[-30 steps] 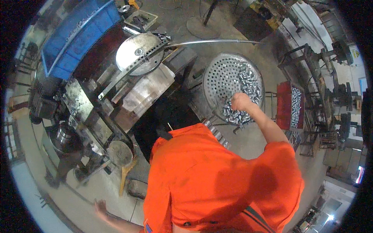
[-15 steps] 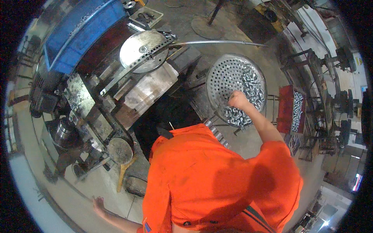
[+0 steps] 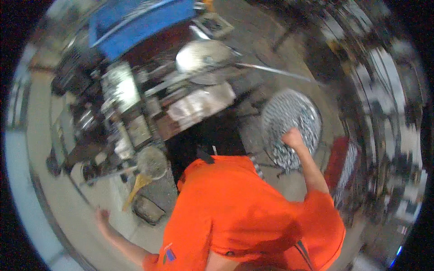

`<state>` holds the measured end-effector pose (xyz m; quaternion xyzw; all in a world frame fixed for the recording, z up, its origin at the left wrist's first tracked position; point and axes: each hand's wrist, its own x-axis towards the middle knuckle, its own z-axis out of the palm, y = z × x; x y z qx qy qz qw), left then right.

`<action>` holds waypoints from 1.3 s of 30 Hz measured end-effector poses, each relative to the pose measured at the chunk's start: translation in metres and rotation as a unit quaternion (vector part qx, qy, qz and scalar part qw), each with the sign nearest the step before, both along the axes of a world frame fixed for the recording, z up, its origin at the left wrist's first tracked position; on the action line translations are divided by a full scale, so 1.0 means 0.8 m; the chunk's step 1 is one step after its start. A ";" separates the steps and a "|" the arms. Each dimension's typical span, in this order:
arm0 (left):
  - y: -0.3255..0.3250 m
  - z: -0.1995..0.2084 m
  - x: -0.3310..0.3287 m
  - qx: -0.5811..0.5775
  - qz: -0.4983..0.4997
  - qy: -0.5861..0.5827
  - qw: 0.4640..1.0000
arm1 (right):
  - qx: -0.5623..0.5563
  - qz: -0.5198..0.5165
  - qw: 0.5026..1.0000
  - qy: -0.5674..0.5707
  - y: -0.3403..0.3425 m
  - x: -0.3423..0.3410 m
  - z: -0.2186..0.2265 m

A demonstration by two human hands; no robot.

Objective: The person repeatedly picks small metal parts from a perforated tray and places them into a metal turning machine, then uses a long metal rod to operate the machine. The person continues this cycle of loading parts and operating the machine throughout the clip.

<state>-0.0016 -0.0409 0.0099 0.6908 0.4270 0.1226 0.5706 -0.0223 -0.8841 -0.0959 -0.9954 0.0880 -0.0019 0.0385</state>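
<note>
My right hand (image 3: 293, 137) is closed like a fist over a round metal tray with holes (image 3: 275, 110). Many small shiny metal pieces (image 3: 291, 158) lie in that tray, heaped toward its near and right sides; blur hides their exact shape. Whatever the right hand holds, if anything, is hidden. Out to the far left, away from the bench, my left hand (image 3: 103, 214) hangs with its fingers partly apart, blurred, and nothing visible in it.
A machine bench carries a round metal disc (image 3: 203, 56) with a long bar (image 3: 275, 72) reaching right. Behind it stands a blue bin (image 3: 144, 27). A red tray (image 3: 337, 162) with more metal pieces is at right. A round-topped stand (image 3: 151, 162) is at left.
The whole view has shifted and blurred, with the bench and tray now farther right. My right hand remains closed over the tray; my left arm is still stretched out to the left.
</note>
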 end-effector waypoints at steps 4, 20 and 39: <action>0.007 0.016 -0.014 0.008 -0.060 0.006 0.998 | 0.254 0.062 0.963 -0.059 0.032 0.085 0.105; -0.071 0.059 -0.093 0.342 -0.121 0.228 0.904 | 0.161 0.580 0.794 -0.090 0.586 0.392 0.297; -0.032 0.041 -0.109 0.490 -0.070 0.341 0.799 | 0.186 0.524 0.825 -0.102 0.669 0.431 0.256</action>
